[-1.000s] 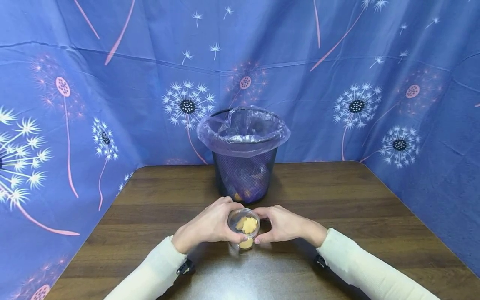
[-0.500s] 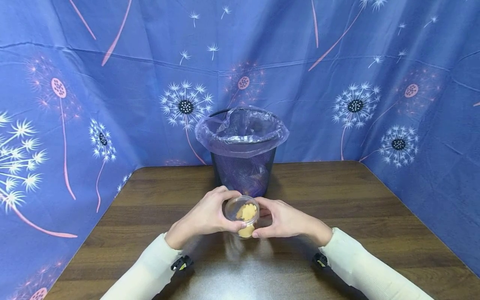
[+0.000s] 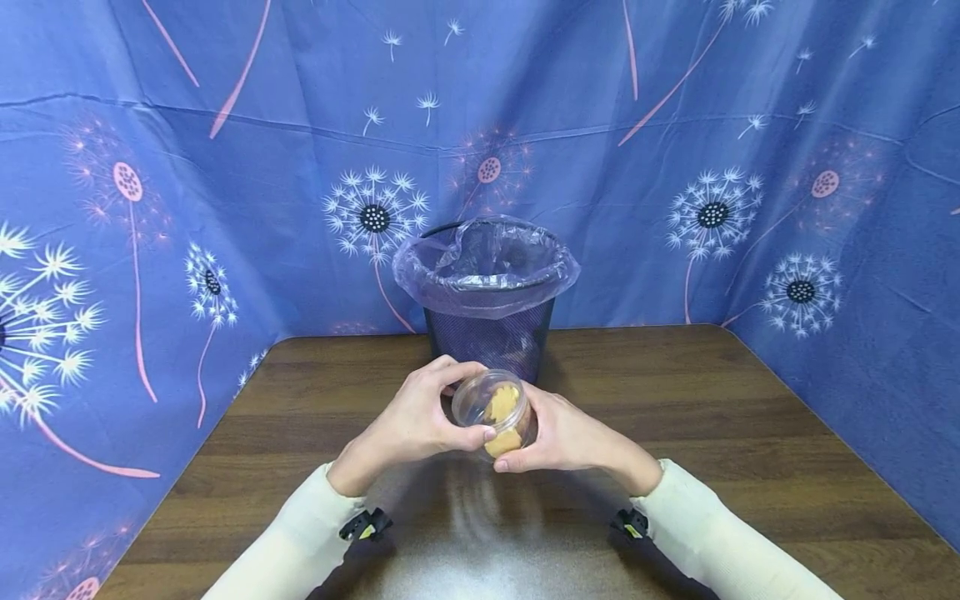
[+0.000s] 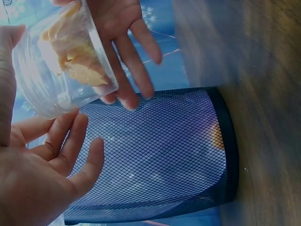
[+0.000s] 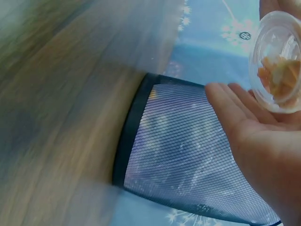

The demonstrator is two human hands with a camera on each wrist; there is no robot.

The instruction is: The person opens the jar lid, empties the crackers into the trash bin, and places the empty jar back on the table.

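Observation:
A small clear plastic jar [image 3: 471, 402] with yellow-orange pieces [image 3: 504, 403] inside is up off the table, tilted, between both hands. My left hand [image 3: 417, 418] grips its rim end, thumb at the near side and fingers at the far side. On the other side, my right hand [image 3: 564, 432] holds the jar's lower part between thumb and fingers. In the left wrist view the pieces [image 4: 77, 56] lie toward the jar's base, and the right fingers [image 4: 136, 70] extend below it. Whether a lid covers the rim I cannot tell.
Just behind the hands stands a black mesh bin [image 3: 487, 337] lined with a translucent purple bag [image 3: 487, 300]. Some orange bits show low through its mesh. The brown wooden table [image 3: 675, 392] reaches back to a blue dandelion-print curtain [image 3: 600, 192].
Both hands have lifted the jar off the table and moved it up toward the bin. The jar is now more tilted, and the right hand wraps further round it.

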